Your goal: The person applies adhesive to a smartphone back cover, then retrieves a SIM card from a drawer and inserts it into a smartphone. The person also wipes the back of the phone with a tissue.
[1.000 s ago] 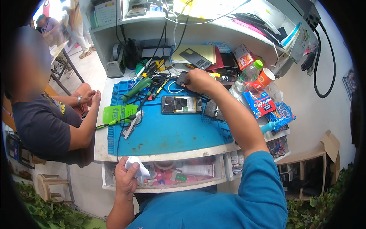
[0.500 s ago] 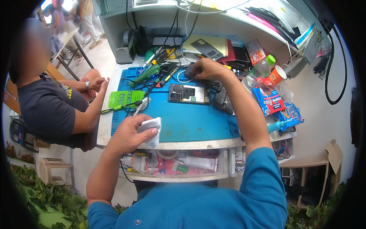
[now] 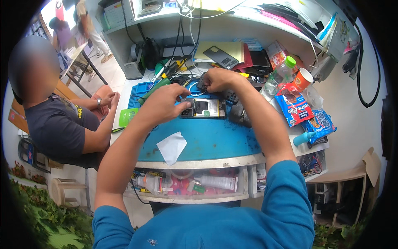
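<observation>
L hand [image 3: 166,103] now @ crosswise phone [image 3: 204,108]

Black phone [image 3: 190,109], back off, pale insides [image 3: 213,107] exposed, lies flat on blue mat [image 3: 207,141]; small dark object [image 3: 201,83], partly hidden, shows just beyond.

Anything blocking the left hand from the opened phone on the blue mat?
Nothing visible. The left hand is at the phone's left end, thumb over or touching it; I can't tell which. The white sheet lies nearer the person, off that path, and the right hand is beyond the phone.
</observation>
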Demonstrator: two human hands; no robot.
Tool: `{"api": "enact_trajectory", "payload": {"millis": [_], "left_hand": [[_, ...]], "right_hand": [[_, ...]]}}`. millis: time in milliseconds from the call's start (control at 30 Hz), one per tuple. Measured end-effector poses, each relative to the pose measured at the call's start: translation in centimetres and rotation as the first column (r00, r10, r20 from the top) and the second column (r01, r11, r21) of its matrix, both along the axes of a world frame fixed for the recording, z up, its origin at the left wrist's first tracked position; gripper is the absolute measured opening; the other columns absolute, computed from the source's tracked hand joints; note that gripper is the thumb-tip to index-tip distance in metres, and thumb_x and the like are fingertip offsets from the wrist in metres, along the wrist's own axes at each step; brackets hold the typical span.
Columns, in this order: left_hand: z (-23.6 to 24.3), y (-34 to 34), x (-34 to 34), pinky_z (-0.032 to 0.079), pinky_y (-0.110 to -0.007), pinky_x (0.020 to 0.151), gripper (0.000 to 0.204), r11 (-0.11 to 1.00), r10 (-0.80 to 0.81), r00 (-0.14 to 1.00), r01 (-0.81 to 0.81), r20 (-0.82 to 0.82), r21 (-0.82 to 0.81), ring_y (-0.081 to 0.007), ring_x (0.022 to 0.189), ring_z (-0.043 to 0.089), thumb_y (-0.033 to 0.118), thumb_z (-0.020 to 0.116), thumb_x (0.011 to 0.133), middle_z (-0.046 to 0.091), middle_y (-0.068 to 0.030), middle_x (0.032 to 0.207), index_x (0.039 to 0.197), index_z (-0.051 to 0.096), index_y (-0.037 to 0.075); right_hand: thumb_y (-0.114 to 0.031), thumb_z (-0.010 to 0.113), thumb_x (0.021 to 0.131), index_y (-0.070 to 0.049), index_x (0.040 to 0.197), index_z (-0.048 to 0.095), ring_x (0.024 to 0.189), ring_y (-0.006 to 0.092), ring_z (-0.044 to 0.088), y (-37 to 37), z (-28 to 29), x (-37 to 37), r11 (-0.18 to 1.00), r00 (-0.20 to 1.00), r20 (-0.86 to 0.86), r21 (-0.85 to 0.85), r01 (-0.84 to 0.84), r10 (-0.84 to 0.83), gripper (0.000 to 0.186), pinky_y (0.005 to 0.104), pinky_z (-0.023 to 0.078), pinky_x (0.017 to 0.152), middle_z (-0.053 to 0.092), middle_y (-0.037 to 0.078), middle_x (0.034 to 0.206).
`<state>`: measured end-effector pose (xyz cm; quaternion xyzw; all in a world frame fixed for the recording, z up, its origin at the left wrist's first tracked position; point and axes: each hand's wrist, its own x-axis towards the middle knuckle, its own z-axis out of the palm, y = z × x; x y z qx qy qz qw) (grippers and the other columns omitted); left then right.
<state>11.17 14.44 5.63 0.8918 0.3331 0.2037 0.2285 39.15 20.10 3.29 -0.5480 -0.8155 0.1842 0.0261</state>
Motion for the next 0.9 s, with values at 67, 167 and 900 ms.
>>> {"api": "enact_trajectory", "payload": {"millis": [67, 167, 900], "left_hand": [[-0.8, 2.1, 2.3, 0.057, -0.039, 0.091, 0.034, 0.999, -0.006, 1.000, 0.007, -0.022, 0.031, -0.0303, 0.101, 0.074, 0.019, 0.080, 0.092, 0.075, -0.0156, 0.110, 0.121, 0.075, 0.003], [-1.4, 4.3, 4.9, 0.057, -0.040, 0.091, 0.031, 0.999, 0.023, 0.999, -0.021, -0.039, 0.046, -0.0319, 0.101, 0.074, 0.017, 0.078, 0.093, 0.077, -0.0176, 0.111, 0.121, 0.076, 0.004], [-3.6, 4.6, 9.0, 0.059, -0.045, 0.082, 0.025, 0.963, 0.262, 0.942, -0.242, -0.210, 0.115, -0.0347, 0.084, 0.076, 0.031, 0.084, 0.084, 0.078, -0.0181, 0.087, 0.095, 0.086, 0.008]], "right_hand": [[-0.019, 0.074, 0.080, -0.001, 0.097, 0.075, 0.089, 0.0309, 0.073, -0.3, 0.1, 0.4, 1.000, 1.000, -0.008, -0.006, 0.023, -0.023, 0.025, 0.0415, 0.056, 0.080, 0.077, 0.016, 0.091], [-0.021, 0.074, 0.080, 0.001, 0.094, 0.074, 0.087, 0.0320, 0.073, -0.5, 0.2, 0.9, 0.999, 0.999, -0.029, 0.007, 0.035, -0.035, 0.026, 0.0422, 0.055, 0.079, 0.076, 0.018, 0.089], [-0.008, 0.079, 0.083, -0.001, 0.108, 0.078, 0.093, 0.0288, 0.076, -1.6, 0.8, 2.1, 0.995, 0.976, -0.199, 0.043, 0.095, -0.084, 0.026, 0.0402, 0.058, 0.083, 0.079, 0.016, 0.095]]}}
